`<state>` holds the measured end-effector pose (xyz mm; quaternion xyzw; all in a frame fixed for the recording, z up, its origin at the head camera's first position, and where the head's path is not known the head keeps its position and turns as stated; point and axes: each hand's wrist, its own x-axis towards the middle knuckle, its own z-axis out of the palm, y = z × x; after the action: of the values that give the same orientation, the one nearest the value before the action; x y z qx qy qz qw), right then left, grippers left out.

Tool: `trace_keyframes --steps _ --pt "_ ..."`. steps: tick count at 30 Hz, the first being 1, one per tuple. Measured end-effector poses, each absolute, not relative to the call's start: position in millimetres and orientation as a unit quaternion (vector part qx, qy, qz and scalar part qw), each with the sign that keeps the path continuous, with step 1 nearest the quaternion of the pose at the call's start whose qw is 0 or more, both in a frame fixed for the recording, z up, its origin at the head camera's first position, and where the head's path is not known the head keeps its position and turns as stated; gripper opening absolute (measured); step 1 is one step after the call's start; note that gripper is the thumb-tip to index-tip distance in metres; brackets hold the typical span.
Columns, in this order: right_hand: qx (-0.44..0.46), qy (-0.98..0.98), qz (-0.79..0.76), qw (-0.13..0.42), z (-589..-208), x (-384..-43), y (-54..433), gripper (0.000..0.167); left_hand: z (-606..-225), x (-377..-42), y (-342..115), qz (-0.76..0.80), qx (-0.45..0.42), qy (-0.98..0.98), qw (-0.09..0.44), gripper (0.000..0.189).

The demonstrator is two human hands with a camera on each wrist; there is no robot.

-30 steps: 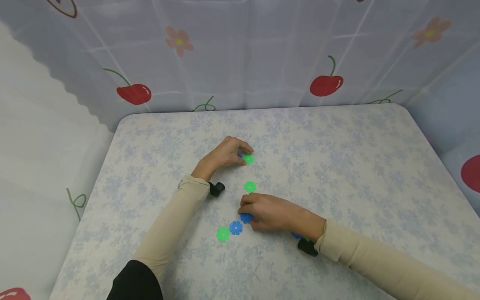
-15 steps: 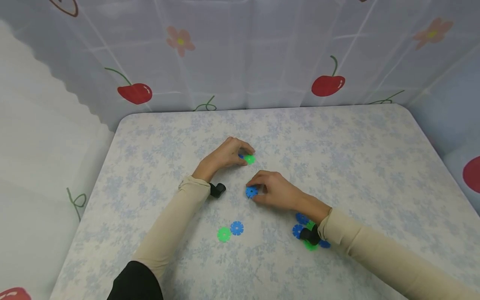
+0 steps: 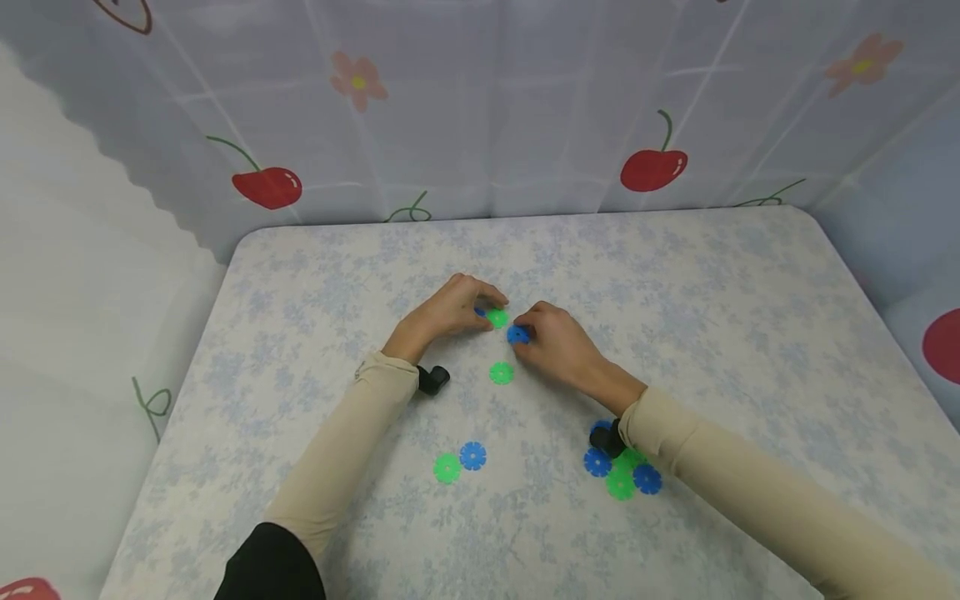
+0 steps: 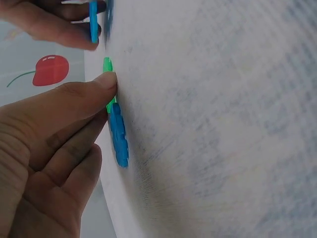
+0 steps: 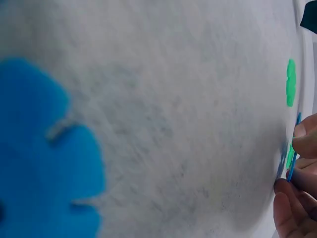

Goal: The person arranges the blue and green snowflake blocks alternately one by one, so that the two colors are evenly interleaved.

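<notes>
My left hand (image 3: pixel 447 306) pinches a green snowflake disc (image 3: pixel 497 318) at the table's middle. Against that green disc lies a blue disc (image 4: pixel 119 136), mostly covered by the hand in the head view; whether the two are interlocked I cannot tell. Just to the right, my right hand (image 3: pixel 558 346) holds another blue snowflake disc (image 3: pixel 517 334) between thumb and fingers, tilted up and apart from the green one. A loose green disc (image 3: pixel 501 372) lies on the tabletop below both hands.
Nearer the front lie a green disc (image 3: pixel 447 468) and a blue disc (image 3: pixel 472 456), side by side. Under the right wrist is a cluster of blue and green discs (image 3: pixel 620 483), partly hidden by the wrist camera (image 3: pixel 609 438). A cherry-print curtain (image 3: pixel 487 108) hangs behind the table (image 3: pixel 712 317).
My right hand has picked up a blue disc from the front row and carried it away from me, up beside the left hand. The left hand keeps its place.
</notes>
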<state>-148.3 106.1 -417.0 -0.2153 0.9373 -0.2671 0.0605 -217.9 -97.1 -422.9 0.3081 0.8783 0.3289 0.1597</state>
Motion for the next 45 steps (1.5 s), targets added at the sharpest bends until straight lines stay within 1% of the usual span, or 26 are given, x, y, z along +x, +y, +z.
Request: trace_keyframes --steps 5,12,21,27,45 --pt "-0.196 0.946 -0.251 0.065 -419 -155 104 0.037 -423 -216 -98 0.339 0.309 0.874 0.164 0.042" --pt "-0.19 0.947 -0.254 0.058 -420 -161 103 0.036 -422 -216 -98 0.338 0.303 0.876 0.162 0.041" --pt "-0.165 0.952 -0.246 0.081 -417 -167 99 0.039 -423 -219 -96 0.335 0.305 0.875 0.169 0.04" --pt "-0.165 0.951 -0.251 0.073 -417 -167 99 0.039 -423 -219 -97 0.334 0.302 0.877 0.165 0.042" --pt "-0.157 0.951 -0.251 0.084 -417 -167 99 0.04 -420 -218 -98 0.346 0.291 0.876 0.171 0.042"
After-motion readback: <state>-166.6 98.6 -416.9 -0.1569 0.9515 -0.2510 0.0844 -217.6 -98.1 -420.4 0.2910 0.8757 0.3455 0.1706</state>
